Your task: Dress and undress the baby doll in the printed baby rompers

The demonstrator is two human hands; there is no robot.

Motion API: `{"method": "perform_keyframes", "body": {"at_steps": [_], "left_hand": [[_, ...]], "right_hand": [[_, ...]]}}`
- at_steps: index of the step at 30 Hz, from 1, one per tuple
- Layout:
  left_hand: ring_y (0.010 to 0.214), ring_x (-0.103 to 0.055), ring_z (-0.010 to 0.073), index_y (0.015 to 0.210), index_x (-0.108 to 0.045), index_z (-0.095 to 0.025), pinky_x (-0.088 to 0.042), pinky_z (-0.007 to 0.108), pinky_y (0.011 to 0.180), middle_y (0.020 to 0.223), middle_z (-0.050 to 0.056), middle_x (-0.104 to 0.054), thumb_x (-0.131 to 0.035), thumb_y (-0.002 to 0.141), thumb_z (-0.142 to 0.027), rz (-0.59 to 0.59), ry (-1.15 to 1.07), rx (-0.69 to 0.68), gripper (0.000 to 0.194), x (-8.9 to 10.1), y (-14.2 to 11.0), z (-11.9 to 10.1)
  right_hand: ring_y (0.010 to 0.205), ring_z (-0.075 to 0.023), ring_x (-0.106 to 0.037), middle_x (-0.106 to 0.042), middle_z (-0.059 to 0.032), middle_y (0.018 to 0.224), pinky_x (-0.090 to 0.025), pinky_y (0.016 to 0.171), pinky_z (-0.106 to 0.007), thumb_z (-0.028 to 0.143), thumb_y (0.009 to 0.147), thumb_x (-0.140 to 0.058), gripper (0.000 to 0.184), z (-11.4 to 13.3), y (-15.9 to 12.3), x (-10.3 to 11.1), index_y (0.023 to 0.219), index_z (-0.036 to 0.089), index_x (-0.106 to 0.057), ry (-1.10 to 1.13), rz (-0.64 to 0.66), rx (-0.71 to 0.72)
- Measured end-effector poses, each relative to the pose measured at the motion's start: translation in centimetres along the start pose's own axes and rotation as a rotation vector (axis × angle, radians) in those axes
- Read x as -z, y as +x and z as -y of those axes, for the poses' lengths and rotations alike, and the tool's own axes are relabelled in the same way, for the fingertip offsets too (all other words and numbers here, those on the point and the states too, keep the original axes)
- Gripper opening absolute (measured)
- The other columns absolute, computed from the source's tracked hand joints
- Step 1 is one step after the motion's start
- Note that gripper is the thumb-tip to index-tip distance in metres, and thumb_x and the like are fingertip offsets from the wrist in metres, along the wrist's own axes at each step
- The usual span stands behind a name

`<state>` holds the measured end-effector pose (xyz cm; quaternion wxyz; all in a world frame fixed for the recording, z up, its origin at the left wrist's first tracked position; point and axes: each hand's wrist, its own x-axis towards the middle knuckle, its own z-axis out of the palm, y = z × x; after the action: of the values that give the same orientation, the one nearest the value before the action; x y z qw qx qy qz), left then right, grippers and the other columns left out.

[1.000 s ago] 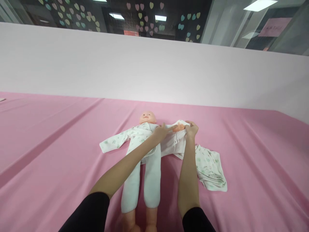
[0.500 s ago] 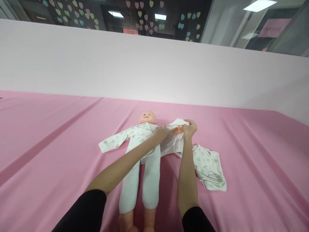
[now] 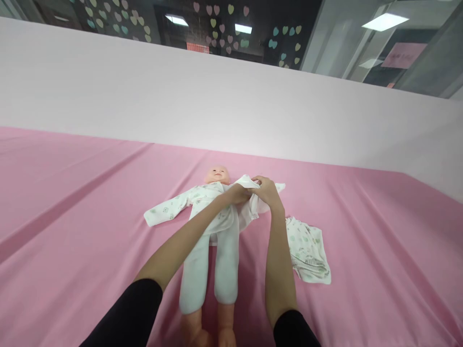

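Note:
A baby doll (image 3: 217,174) lies on its back with its feet toward me. It wears white leggings (image 3: 226,274) and a white baby shirt (image 3: 204,193) with a small green print. One sleeve (image 3: 162,213) stretches out to the left. Over the doll's right-hand side in view, my left hand (image 3: 238,193) is closed at the bunched shirt; what its fingers hold is hidden. Close against it, my right hand (image 3: 266,191) pinches the shirt cloth, with a sleeve end (image 3: 280,187) showing beyond. The doll's hand on this side is out of sight.
A folded printed baby garment (image 3: 308,250) lies to the right of my right forearm. Pink sheeting (image 3: 90,217) with creases covers the surface. Behind it stands a low white wall (image 3: 217,106), with glass bearing heart stickers (image 3: 213,23) above.
My right hand has moved left toward my left hand, bunching the shirt cloth. The doll's hand, seen earlier between my hands, is now hidden. The view has tilted slightly.

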<state>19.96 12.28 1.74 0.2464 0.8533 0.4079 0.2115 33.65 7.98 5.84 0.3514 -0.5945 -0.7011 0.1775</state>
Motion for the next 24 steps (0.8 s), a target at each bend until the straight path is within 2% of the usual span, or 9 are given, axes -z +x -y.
{"method": "perform_keyframes", "body": {"at_steps": [2, 5, 8, 11, 14, 16, 19, 22, 24], "left_hand": [[0.082, -0.061, 0.0175, 0.09, -0.06, -0.015, -0.049, 0.027, 0.076, 0.09, 0.006, -0.066, -0.045, 0.08, -0.026, 0.027, -0.14, 0.028, 0.021, 2.1, -0.2, 0.9], [0.072, -0.062, 0.0158, 0.092, -0.054, -0.013, -0.051, 0.029, 0.07, 0.081, 0.008, -0.064, -0.033, 0.087, -0.039, -0.025, -0.561, 0.242, 0.034, 4.6, -1.1, 1.4], [0.062, -0.06, 0.0146, 0.101, -0.05, -0.012, -0.052, 0.029, 0.064, 0.072, 0.006, -0.062, -0.044, 0.083, -0.043, -0.067, -0.728, 0.435, 0.036, 6.0, -2.1, 1.4], [0.073, -0.062, 0.0168, 0.114, -0.049, -0.013, -0.051, 0.029, 0.07, 0.08, 0.005, -0.065, -0.064, 0.067, -0.025, -0.074, -0.534, 0.374, 0.05, 7.1, -2.9, 1.7], [0.096, -0.059, 0.0196, 0.113, -0.055, -0.015, -0.047, 0.028, 0.085, 0.105, 0.006, -0.065, -0.061, 0.06, -0.012, -0.207, -0.142, 0.18, 0.054, 8.3, -3.7, 2.7], [0.097, -0.059, 0.0191, 0.111, -0.059, -0.017, -0.046, 0.026, 0.085, 0.107, 0.004, -0.065, -0.056, 0.061, -0.009, -0.307, 0.065, 0.165, 0.05, 8.8, -4.3, 3.3], [0.077, -0.063, 0.0166, 0.106, -0.062, -0.016, -0.048, 0.025, 0.072, 0.089, 0.004, -0.069, -0.049, 0.071, -0.014, -0.372, 0.178, 0.334, 0.037, 8.7, -5.3, 3.9], [0.072, -0.063, 0.0151, 0.1, -0.064, -0.013, -0.047, 0.024, 0.07, 0.082, 0.006, -0.069, -0.035, 0.081, -0.014, -0.369, 0.209, 0.434, 0.034, 7.6, -5.7, 4.0], [0.081, -0.064, 0.0154, 0.096, -0.065, -0.014, -0.046, 0.024, 0.076, 0.088, 0.007, -0.07, -0.034, 0.081, -0.012, -0.361, 0.225, 0.432, 0.034, 6.6, -5.7, 3.9]], "right_hand": [[0.069, -0.014, -0.053, -0.061, 0.0, 0.076, -0.042, 0.067, -0.026, 0.022, 0.064, -0.061, 0.033, 0.4, -0.2, 0.1, 0.096, 0.019, -0.065, 0.083, 0.057, 0.018], [0.074, -0.013, -0.054, -0.059, -0.0009, 0.082, -0.044, 0.073, -0.027, 0.019, 0.064, -0.064, 0.042, 1.5, -0.3, -0.6, 0.106, 0.019, -0.061, 0.196, 0.15, 0.035], [0.079, -0.0134, -0.056, -0.059, -0.003, 0.092, -0.047, 0.073, -0.028, 0.016, 0.063, -0.066, 0.048, 3.1, -0.5, -2.0, 0.11, 0.018, -0.058, 0.283, 0.353, 0.113], [0.074, -0.0136, -0.058, -0.056, -0.0061, 0.107, -0.052, 0.063, -0.028, 0.017, 0.065, -0.066, 0.041, 4.6, -0.9, -3.1, 0.105, 0.019, -0.058, 0.31, 0.584, 0.163], [0.067, -0.0132, -0.06, -0.053, -0.0081, 0.116, -0.054, 0.051, -0.028, 0.021, 0.067, -0.066, 0.032, 5.0, -1.3, -3.0, 0.098, 0.019, -0.058, 0.372, 0.756, 0.104], [0.067, -0.0143, -0.061, -0.059, -0.0075, 0.106, -0.055, 0.051, -0.029, 0.025, 0.07, -0.066, 0.027, 4.6, -1.3, -2.6, 0.095, 0.018, -0.057, 0.419, 0.806, 0.058], [0.062, -0.0144, -0.061, -0.063, -0.0053, 0.081, -0.054, 0.05, -0.027, 0.028, 0.076, -0.061, 0.02, 3.9, -0.9, -2.3, 0.091, 0.016, -0.057, 0.405, 0.703, -0.018], [0.068, -0.0143, -0.061, -0.065, -0.0058, 0.08, -0.051, 0.058, -0.024, 0.026, 0.08, -0.055, 0.014, 3.7, 0.0, -3.5, 0.086, 0.015, -0.06, 0.273, 0.328, -0.032], [0.078, -0.0161, -0.061, -0.066, -0.006, 0.082, -0.048, 0.067, -0.025, 0.029, 0.082, -0.052, 0.017, 4.1, 0.5, -5.3, 0.081, 0.015, -0.063, 0.156, 0.173, 0.015]]}}
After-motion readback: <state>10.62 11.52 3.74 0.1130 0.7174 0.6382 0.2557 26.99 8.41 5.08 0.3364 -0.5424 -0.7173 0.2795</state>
